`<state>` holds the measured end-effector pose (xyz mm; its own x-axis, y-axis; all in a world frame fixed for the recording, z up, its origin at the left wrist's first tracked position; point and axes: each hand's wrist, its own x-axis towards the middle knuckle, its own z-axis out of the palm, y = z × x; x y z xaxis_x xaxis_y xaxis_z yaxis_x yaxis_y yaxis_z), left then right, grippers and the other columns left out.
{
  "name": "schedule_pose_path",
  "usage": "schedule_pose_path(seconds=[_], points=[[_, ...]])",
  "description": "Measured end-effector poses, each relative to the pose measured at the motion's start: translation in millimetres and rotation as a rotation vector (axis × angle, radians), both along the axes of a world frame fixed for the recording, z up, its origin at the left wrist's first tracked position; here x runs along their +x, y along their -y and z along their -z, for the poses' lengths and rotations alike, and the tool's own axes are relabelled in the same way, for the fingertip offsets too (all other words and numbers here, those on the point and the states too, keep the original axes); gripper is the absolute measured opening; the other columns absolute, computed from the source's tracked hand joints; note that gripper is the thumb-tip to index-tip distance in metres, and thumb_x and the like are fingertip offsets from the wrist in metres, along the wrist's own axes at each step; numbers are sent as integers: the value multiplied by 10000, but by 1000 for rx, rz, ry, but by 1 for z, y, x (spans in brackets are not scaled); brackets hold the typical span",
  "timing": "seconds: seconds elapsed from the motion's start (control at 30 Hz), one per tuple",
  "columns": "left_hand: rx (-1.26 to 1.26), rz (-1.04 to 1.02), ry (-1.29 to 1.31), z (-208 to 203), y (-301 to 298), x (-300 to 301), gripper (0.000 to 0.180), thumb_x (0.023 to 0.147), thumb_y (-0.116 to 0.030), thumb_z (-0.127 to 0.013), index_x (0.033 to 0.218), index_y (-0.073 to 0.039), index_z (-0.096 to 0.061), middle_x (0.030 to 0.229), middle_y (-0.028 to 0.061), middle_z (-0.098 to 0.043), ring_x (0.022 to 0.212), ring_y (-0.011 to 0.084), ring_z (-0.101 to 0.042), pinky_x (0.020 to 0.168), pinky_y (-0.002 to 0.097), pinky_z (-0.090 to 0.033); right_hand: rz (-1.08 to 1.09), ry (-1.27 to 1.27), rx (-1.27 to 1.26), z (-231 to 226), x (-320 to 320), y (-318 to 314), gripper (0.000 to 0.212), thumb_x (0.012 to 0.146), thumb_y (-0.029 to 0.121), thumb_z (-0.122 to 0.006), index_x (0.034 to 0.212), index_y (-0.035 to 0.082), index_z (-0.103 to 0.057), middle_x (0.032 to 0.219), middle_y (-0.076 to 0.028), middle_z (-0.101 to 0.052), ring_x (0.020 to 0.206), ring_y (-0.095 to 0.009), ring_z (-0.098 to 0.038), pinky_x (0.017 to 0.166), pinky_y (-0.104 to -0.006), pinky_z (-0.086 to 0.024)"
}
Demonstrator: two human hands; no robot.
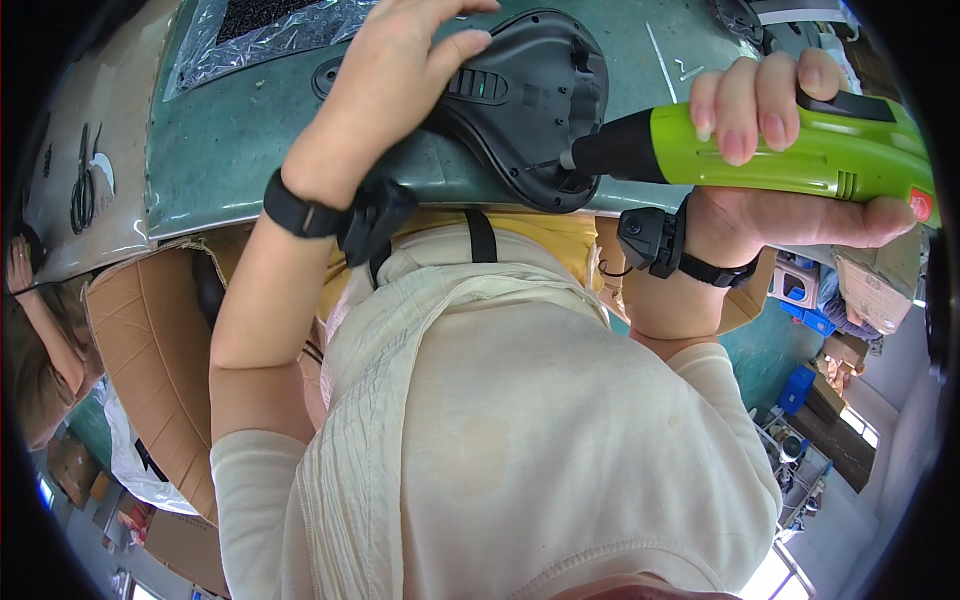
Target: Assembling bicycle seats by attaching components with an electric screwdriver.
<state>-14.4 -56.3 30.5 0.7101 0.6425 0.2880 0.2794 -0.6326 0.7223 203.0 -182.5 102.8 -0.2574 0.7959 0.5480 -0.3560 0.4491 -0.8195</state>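
A black plastic housing (pixel 540 85), rounded with a narrower end and a slotted vent, lies on the green work surface (pixel 240 150). My left hand (pixel 400 70) is over its left part, thumb and forefinger apart. The other fingers run up to the picture's upper edge, and whether the hand touches the housing I cannot tell. My right hand (pixel 765 110) wraps round a green and black electric screwdriver (pixel 690 145), held almost level. Its thin bit points left, and the tip is at the near right rim of the housing. Any screw under it is too small to make out.
A clear plastic bag (pixel 330 28) with black contents lies at the far left of the surface. Scissors (pixel 82 195) rest on the neighbouring table. An open cardboard box (pixel 150 340) stands left of my body. Another person's arm (pixel 45 320) shows at the left rim.
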Motion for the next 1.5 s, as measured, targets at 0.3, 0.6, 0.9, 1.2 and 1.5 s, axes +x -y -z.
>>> schedule_pose_path(seconds=[0.3,0.6,0.9,1.2,1.5], points=[[247,-57,-151,66,-9,17,370,949,-342,-514,1174,-70,-627,989,188,-676,954,354,-631,835,449,-488,-140,129,22,1,-41,-26,960,664,836,-605,1175,38,-450,901,-35,-543,725,-171,-570,647,-325,-447],[204,-78,-224,70,-8,17,371,973,-360,-458,1169,-80,-601,943,180,-682,900,365,-642,767,463,-505,-228,246,-123,-1,-66,-24,877,552,716,-811,1023,39,-513,824,-69,-589,663,-190,-593,583,-304,-487],[234,-132,-283,58,-1,20,339,968,-392,-463,947,-91,-617,819,144,-693,843,328,-665,725,460,-496,-110,413,-52,-4,-79,-12,853,556,708,-811,970,19,-525,722,-62,-573,579,-195,-581,523,-317,-493],[292,-177,-219,56,4,14,378,969,-402,-449,906,-78,-632,800,144,-690,826,335,-661,752,461,-486,-35,190,-238,-1,-93,-7,800,593,634,-841,944,-15,-532,740,-86,-569,610,-210,-565,533,-322,-466],[220,-91,-270,48,-5,14,438,956,-451,-463,959,-55,-652,832,171,-681,840,357,-649,785,452,-471,273,-109,233,-42,-44,5,784,732,697,-673,1074,18,-482,783,-74,-514,643,-217,-537,612,-368,-441]])
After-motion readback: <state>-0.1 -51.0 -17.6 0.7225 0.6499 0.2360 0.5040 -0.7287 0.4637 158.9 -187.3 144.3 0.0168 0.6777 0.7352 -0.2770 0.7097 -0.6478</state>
